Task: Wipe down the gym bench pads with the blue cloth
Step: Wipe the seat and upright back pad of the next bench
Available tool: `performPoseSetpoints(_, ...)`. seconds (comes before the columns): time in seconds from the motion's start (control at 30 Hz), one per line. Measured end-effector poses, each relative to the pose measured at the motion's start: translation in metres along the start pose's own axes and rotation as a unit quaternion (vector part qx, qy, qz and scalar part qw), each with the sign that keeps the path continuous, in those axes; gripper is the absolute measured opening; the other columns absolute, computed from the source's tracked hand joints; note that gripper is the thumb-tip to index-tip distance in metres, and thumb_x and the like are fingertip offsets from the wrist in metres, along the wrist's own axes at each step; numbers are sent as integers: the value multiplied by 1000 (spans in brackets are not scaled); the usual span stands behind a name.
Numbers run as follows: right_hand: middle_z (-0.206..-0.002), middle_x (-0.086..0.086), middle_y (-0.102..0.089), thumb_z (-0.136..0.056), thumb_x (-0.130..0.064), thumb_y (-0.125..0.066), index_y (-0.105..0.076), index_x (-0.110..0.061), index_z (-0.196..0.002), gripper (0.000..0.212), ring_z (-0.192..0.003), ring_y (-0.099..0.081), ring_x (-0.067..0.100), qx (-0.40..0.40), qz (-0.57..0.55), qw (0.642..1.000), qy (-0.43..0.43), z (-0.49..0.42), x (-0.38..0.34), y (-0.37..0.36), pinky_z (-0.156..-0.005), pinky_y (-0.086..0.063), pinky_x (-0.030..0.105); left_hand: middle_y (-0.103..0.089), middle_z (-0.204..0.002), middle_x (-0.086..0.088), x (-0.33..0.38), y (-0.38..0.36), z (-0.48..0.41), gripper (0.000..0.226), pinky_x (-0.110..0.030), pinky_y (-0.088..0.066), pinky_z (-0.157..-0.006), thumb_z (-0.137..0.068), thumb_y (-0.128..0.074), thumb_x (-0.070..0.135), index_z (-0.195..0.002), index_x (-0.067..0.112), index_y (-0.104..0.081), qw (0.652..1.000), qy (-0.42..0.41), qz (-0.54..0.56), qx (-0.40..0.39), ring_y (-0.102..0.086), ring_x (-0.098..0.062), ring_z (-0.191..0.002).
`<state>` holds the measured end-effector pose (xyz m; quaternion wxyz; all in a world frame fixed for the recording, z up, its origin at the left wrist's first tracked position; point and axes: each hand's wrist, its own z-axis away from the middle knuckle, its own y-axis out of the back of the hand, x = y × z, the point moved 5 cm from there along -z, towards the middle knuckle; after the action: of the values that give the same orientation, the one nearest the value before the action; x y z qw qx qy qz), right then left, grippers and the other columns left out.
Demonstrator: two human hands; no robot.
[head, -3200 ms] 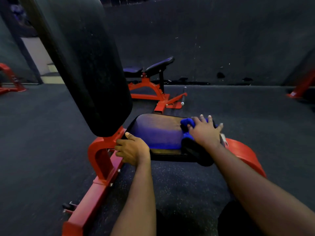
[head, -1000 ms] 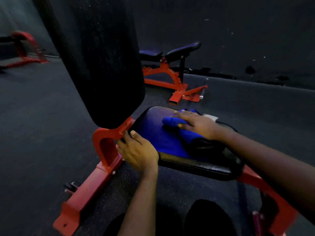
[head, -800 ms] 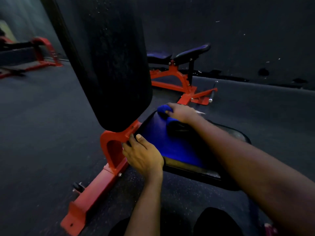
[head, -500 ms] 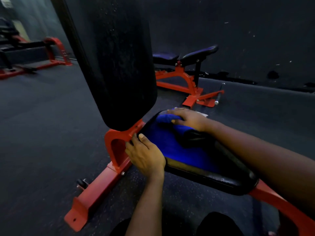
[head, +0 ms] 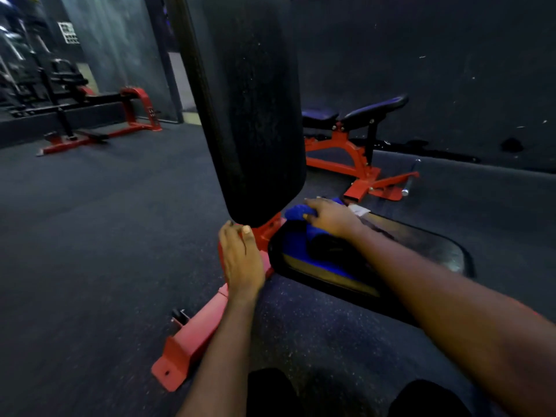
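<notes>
As the blue cloth (head: 298, 212) is arriving at the rear end of the seat pad (head: 421, 248), the right hand (head: 331, 218) is pressing it down just under the upright back pad (head: 252, 115), its fingers (head: 316, 203) curling over the bunched cloth and gripping it. A few seconds back that hand was working the far front of the seat, so the stroke is running the whole length now. The left hand (head: 242, 257) is shifting too. Half a second ago it was bracing the seat's near edge, and now it is lying on the red frame (head: 192, 335) below the back pad, fingers straight and holding nothing. By my reading the seat is nearly getting covered, and the tall back pad, dusty with specks, is looking like the next surface waiting for the cloth
</notes>
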<state>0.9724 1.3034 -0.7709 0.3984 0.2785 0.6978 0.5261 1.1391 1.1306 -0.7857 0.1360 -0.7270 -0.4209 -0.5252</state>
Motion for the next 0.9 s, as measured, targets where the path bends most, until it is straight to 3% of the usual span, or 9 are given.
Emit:
performPoseSetpoints(0.07,-141,10,-54,-97,-34,-50,-56,-20,-134,40,-134,-46,28,27,29,999,-4,2,-25,-3,-108,-40,42,-47,-137,-14,2,13,-12,39,-27,-33,-105,-104,-40,23,-136,1,-44,1000,-11,6,3,-46,-23,-127)
performPoseSetpoints(0.13,-138,5,-57,-96,-31,-51,-57,-22,-131,37,-134,-46,25,35,25,996,75,29,-55,-8,-107,-39,38,-38,-151,-10,13,13,-23,52,-22,-29,-109,-104,-43,25,-150,6,-29,999,-32,14,-23,-39,-16,-135)
performPoseSetpoints(0.23,-145,-5,-52,-98,-31,-54,-53,-27,-139,42,-139,-40,14,22,-19,983,181,75,-64,-9,-116,-29,33,-29,-157,-16,25,7,-38,61,-34,-25,-117,-103,-44,26,-154,3,-19,998,-54,-4,-40,-31,-25,-143)
performPoseSetpoints(0.3,-149,-7,-49,-98,-35,-52,-51,-28,-142,44,-141,-38,14,16,-12,982,186,80,-57,-9,-117,-29,36,-31,-155,-20,23,4,-45,61,-36,-27,-115,-103,-44,25,-152,0,-18,998,-42,-16,-51,-33,-32,-142)
performPoseSetpoints(0.43,-156,-11,-38,-100,-41,-45,-44,-31,-145,46,-146,-29,15,15,49,995,82,46,-70,-10,-117,-27,43,-26,-154,-26,21,4,-50,63,-34,-23,-115,-104,-42,24,-151,-5,-14,996,-39,-35,-70,-28,-36,-143)
performPoseSetpoints(0.53,-157,-12,-36,-100,-42,-43,-43,-35,-145,46,-147,-26,15,24,38,995,92,59,-80,-16,-118,-25,46,-27,-152,-29,22,2,-46,61,-41,-25,-117,-103,-43,21,-150,-8,-16,997,-41,-25,-58,-29,-39,-142)
performPoseSetpoints(0.63,-154,-12,-40,-98,-42,-48,-47,-39,-143,44,-145,-33,12,46,21,995,84,106,-55,-2,-117,-29,41,-27,-152,-30,25,3,-42,60,-36,-23,-115,-103,-43,18,-149,-9,-16,999,-41,-13,-21,-28,-39,-142)
performPoseSetpoints(0.8,-153,-12,-43,-98,-42,-47,-51,-34,-137,40,-142,-36,14,94,80,985,-123,161,5,21,-114,-32,40,-26,-152,-31,32,-1,-35,59,-30,-18,-114,-104,-42,17,-148,-12,-16,999,-46,-17,-7,-26,-40,-142)
performPoseSetpoints(0.9,-152,-7,-44,-97,-43,-44,-52,-32,-135,40,-141,-38,22,112,91,983,-110,129,-44,3,-113,-30,42,-26,-151,-31,31,3,-38,59,-29,-17,-113,-104,-43,17,-147,-13,-16,997,-64,-26,-23,-26,-40,-141)
